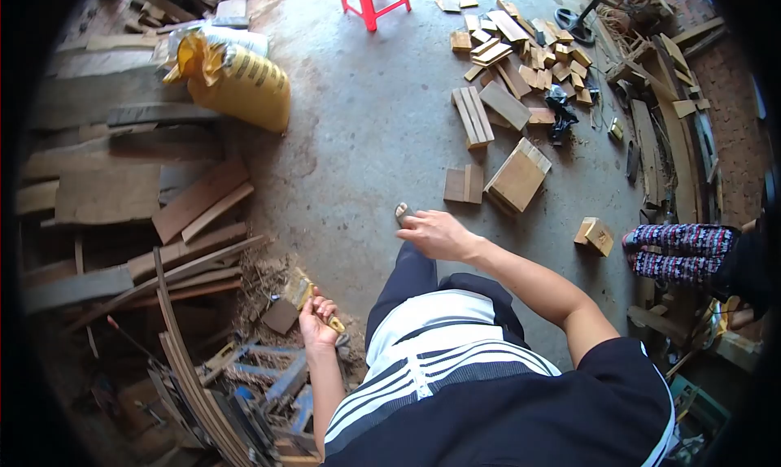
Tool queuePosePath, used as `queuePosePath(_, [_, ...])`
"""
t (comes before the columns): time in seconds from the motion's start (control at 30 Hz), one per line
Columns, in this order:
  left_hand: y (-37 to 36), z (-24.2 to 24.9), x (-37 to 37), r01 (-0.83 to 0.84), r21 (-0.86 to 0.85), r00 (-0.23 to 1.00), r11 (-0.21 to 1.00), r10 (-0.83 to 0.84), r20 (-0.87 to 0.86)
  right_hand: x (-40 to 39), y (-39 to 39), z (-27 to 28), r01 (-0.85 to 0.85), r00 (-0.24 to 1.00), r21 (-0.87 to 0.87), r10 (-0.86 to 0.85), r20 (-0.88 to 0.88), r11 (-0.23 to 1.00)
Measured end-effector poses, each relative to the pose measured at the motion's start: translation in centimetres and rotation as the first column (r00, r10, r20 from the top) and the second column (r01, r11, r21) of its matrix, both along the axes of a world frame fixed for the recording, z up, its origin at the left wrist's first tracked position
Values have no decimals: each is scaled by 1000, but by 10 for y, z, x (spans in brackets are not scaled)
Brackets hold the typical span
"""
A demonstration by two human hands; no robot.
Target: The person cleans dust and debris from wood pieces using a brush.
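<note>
My left hand (317, 320) is closed around a paintbrush (335, 322), whose yellow handle end sticks out towards my body. The brush's wide pale bristles (298, 286) point up and away from me. My right hand (439, 235) hangs in front of my leg, back side up, with its fingers loosely bent and no object visible in it. Just past its fingertips, part of my foot (401, 211) shows on the concrete floor. A brown wooden block (281, 315) lies in wood shavings beside the brush.
Stacked planks (106, 194) and a yellow sack (240, 85) line the left side. Ahead stands a red stool (370, 3). Wooden blocks (519, 174) and a pile of offcuts (533, 56) lie on the floor to the right. Another person's patterned trouser legs (679, 251) show at the right edge.
</note>
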State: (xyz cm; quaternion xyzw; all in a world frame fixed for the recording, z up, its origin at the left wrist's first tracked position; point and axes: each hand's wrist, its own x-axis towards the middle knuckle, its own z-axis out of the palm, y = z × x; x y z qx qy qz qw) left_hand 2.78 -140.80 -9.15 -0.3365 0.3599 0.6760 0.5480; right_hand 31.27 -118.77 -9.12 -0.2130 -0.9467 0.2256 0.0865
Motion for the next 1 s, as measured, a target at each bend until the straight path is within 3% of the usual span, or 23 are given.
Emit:
queuePosePath(0.1, [82, -10, -5, 75, -57, 991, 996, -68, 119, 38, 49, -24, 175, 980, -105, -162, 120, 979])
queuePosePath(0.17, [134, -11, -7, 172, 13, 978, 985, -173, 115, 55, 72, -33, 295, 950, -120, -277, 141, 948])
queuePosePath(0.23, [169, 0, -8, 223, 18, 966, 975, -224, 126, 68, 97, -47, 311, 926, -104, -277, 256, 945])
queuePosePath(0.4, [241, 18, -17, 334, 86, 942, 939, -334, -8, 71, 137, -49, 544, 833, -253, -479, 276, 800])
queuePosePath(0.53, [254, -5, -38, 224, -3, 972, 975, -224, 66, 74, 170, -64, 585, 804, -268, -504, 316, 765])
queuePosePath(0.77, [306, -26, -43, 219, -220, 974, 951, -201, 101, 109, 254, -108, 696, 708, -292, -559, 431, 656])
queuePosePath(0.97, [437, -33, -26, 246, -265, 969, 932, -225, 105, 140, 351, -176, 804, 595, -372, -652, 471, 464])
queuePosePath(1.0, [466, -31, -20, 240, -289, 971, 927, -231, 63, 143, 377, -182, 819, 574, -395, -605, 552, 417])
